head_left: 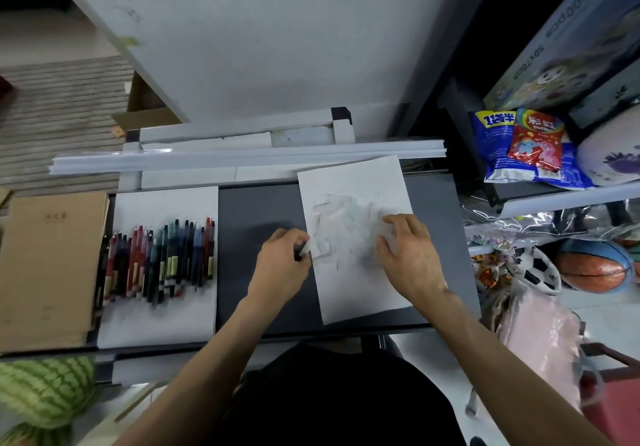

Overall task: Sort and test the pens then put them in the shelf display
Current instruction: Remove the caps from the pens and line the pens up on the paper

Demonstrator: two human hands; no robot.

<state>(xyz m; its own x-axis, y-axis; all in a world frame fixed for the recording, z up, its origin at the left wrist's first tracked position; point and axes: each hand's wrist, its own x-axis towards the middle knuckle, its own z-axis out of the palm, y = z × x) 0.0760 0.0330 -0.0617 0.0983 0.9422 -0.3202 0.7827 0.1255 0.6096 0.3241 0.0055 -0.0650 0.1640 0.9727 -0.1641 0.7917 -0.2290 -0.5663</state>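
1. Pinched in the curled fingers of the left hand: a single pen, dark at the grip and pale grey above. Slanted up to the right, with its upper end at the left edge of the test sheet.
2. Pressed down on the right half of that sheet: the right hand, fingers spread and loosely bent, grasping nothing.
3. Marked at its middle with faint blue and grey scribbles, and lying slightly askew on the dark grey table top. Top corner reaching up to the long white strips at the back of the table.
4. Set out well to the left on a second white sheet: a row of pens, side by side and touching, ends pointing away from the person.
5. Barrels in red, black, dark blue and teal, with dark caps at the far ends and pale label bands low on several. Blurred toward the near ends, so no telling the count.
6. Just left of that sheet: a brown card stack, lying flat.
7. On the shelves to the right: blue and red snack bags above, a basketball and a football below, well apart from both hands.
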